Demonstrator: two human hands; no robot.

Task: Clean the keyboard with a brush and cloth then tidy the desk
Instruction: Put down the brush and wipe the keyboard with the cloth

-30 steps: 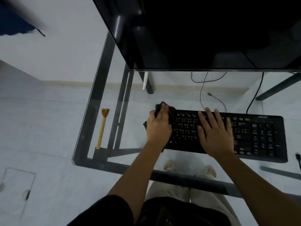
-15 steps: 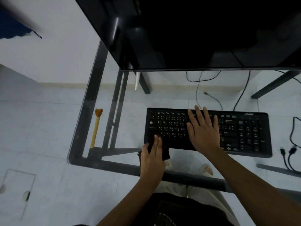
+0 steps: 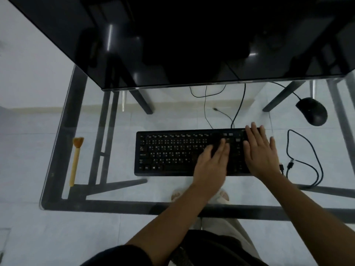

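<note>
Keyboard [image 3: 172, 152] lies flat on the glass desk [image 3: 57, 150]. The left hand [image 3: 211, 164] presses a dark cloth (barely visible) onto the right-of-centre keys; the right hand [image 3: 259, 150] lies open, flat on the number pad, steadying it. Rigid, light — likely to slide; brace its ends. The brush [image 3: 76, 160] lies far left.

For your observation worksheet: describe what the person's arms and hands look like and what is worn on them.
Both forearms are bare, with no watch, rings or gloves visible on the left hand or right hand. A short dark sleeve shows at the left upper arm.
</note>
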